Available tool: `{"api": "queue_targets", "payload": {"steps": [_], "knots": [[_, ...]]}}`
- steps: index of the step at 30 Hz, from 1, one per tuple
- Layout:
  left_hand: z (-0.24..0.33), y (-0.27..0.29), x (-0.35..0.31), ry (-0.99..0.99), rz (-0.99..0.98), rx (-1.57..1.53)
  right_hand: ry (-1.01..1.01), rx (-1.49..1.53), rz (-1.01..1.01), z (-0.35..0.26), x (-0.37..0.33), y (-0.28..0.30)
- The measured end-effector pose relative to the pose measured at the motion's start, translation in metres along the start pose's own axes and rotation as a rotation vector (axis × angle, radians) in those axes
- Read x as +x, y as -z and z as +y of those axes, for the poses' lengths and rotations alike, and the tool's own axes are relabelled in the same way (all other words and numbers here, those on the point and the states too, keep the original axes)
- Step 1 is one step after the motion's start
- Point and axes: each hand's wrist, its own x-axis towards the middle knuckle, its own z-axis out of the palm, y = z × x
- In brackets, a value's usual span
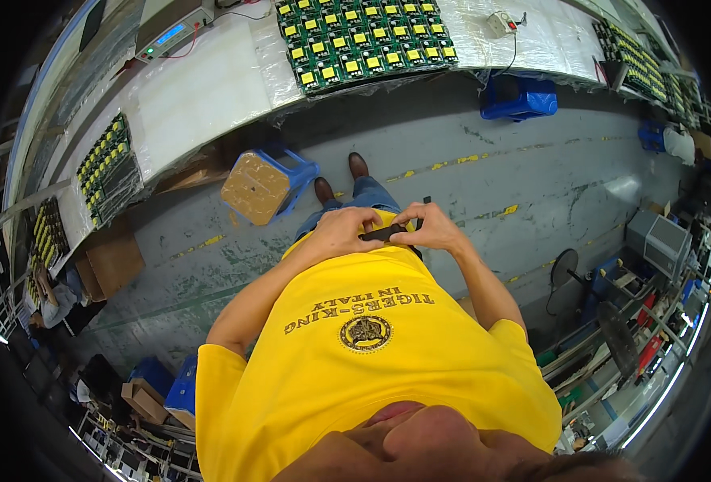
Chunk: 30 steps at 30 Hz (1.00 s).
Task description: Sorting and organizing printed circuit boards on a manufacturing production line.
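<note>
Both of my hands are at my waist, over the hem of my yellow shirt (371,301). Between them is a small black oblong thing (383,234); its exact kind does not show. My left hand (341,230) has its fingers bent and closed round the left end of it. The fingers of my right hand (429,228) pinch its right end, thumb and forefinger curled together. A dark strip shows below it by my right hand, against the shirt. My legs and brown shoes (358,165) are beyond my hands on the grey floor.
Ahead, a long white-covered bench (219,88) carries green circuit boards (363,40) with yellow parts, a bench instrument (171,36) and a power socket box (500,24). A blue stool (263,186) with a tan top and a blue plastic stool (519,98) stand near it. Another person (54,301) sits far left.
</note>
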Motion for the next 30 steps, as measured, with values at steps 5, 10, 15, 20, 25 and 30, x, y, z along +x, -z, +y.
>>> {"api": "queue_targets", "payload": {"steps": [5, 10, 15, 20, 25, 30], "knots": [[0.003, 0.010, 0.004, 0.100, -0.133, -0.021, -0.041, 0.066, 0.012, 0.000, 0.001, -0.004], [0.004, 0.017, 0.004, 0.122, -0.174, -0.033, -0.007, -0.004, -0.037, -0.005, 0.004, -0.005], [0.017, 0.025, 0.004, 0.144, -0.194, 0.064, 0.051, -0.026, -0.057, -0.008, 0.007, -0.007], [0.028, 0.014, 0.013, -0.142, -0.265, 0.578, 0.080, -0.056, -0.119, -0.007, 0.012, -0.009], [0.022, -0.001, 0.028, -0.267, -0.270, 0.663, 0.131, -0.107, -0.134, 0.006, 0.021, -0.007], [0.006, -0.008, 0.021, -0.326, -0.128, 0.701, 0.217, 0.048, -0.058, 0.020, 0.020, 0.007]]}}
